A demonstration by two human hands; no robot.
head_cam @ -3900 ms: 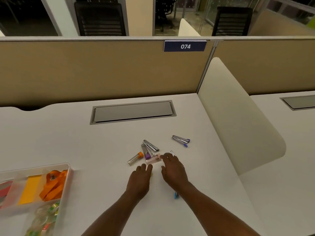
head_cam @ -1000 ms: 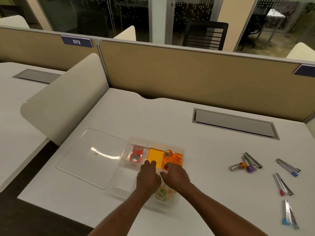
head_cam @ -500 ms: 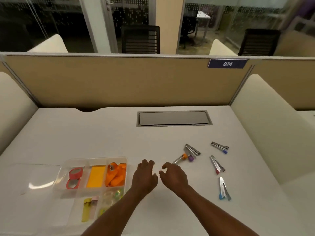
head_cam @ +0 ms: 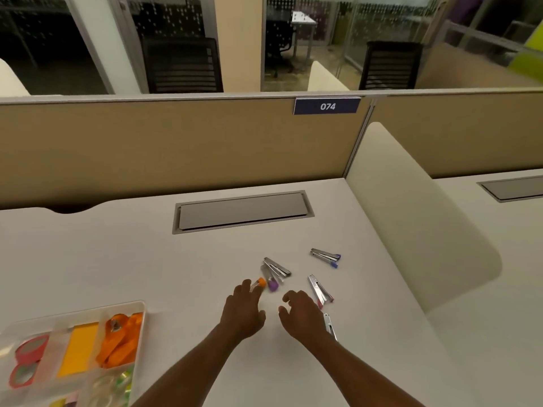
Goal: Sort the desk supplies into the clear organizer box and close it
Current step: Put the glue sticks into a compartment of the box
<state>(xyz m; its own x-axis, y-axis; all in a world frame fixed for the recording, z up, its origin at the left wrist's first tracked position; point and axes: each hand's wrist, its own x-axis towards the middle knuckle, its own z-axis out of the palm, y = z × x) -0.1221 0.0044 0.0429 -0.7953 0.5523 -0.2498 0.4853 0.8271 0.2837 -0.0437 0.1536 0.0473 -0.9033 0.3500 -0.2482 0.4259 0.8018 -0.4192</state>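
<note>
The clear organizer box (head_cam: 141, 306) sits at the lower left, holding red tape rolls (head_cam: 28, 355), a yellow pad (head_cam: 78, 349) and an orange lanyard (head_cam: 122, 342). Several small metal staplers lie on the white desk: an orange-tipped one (head_cam: 260, 282), a purple-tipped one (head_cam: 273, 274), a blue-tipped one (head_cam: 326, 256), a red-tipped one (head_cam: 320, 290), and one (head_cam: 329, 326) partly hidden by my right wrist. My left hand (head_cam: 242, 311) is open, its fingertips touching the orange-tipped stapler. Just left of the red-tipped stapler, my right hand (head_cam: 299, 314) hovers open with curled fingers.
A grey cable hatch (head_cam: 242, 211) is set into the desk behind the staplers. A tan partition with a "074" label (head_cam: 326, 106) closes the back. A cream side divider (head_cam: 411, 218) bounds the desk on the right.
The view has swung right, from the organizer to the staplers. Both hands left the box empty and moved forward to the staplers; my left fingertips now reach the orange-tipped one.
</note>
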